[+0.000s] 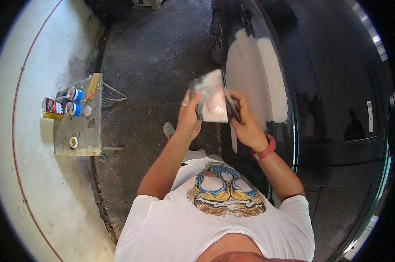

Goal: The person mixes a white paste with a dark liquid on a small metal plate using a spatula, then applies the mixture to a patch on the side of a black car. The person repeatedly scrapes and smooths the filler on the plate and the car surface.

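In front of my chest, my left hand (189,114) grips a flat mixing board (212,81) by its left edge. Pale pink body filler (216,103) is spread over the board's whitish face. My right hand (246,124), with a red watch at the wrist, closes round a dark, flat spreader (233,108) at the board's right edge. Motion smears the spreader, so its exact shape is unclear. Just beyond my hands to the right, a black car's side carries a broad patch of pinkish-beige filler (249,70) with a paler band beside it.
At left, a worn low table (84,135) holds two blue-labelled cans (75,108), a yellow-and-red metal tin (52,109) and a tape roll (74,142). Behind it runs a white wall (27,153). The black car (332,161) fills the right side, its wheel (216,37) showing ahead.
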The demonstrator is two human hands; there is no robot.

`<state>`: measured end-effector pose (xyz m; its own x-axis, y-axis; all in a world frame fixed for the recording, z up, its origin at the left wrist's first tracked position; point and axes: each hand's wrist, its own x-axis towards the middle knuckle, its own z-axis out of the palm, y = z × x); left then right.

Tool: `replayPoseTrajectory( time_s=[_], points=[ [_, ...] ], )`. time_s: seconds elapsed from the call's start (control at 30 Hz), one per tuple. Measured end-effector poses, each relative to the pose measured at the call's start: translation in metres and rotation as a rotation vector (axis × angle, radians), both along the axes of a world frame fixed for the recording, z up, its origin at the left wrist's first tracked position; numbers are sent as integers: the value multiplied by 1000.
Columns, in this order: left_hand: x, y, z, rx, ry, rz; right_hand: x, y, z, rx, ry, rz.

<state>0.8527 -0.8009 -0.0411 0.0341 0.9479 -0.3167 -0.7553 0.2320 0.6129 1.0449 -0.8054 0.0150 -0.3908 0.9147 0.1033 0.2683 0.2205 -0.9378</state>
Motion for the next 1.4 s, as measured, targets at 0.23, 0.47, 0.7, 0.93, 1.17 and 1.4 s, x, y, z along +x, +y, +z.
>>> replayPoseTrajectory(
  time_s=[0.23, 0.47, 0.7, 0.93, 1.17, 1.4],
  points=[
    [-3, 14, -3, 90, 521, 289, 6, -5, -5, -540, 335, -80],
    [-19, -4, 5, -34, 42, -232, 64, 31, 3, -551, 685, -167],
    [-17, -7, 0, -81, -15, -146, 64, 16, -17, -409, 108, -187],
    [-2, -3, -16, 139, 671, -59, -17, -3, -13, 617, -824, 21],
    [-17, 2, -36, 62, 421, 500, -9, -20, 35, 576, -903, 264],
    [-3, 14, -19, 160, 79, 133, -10, 10, -17, 205, -698, 59]
  ],
)
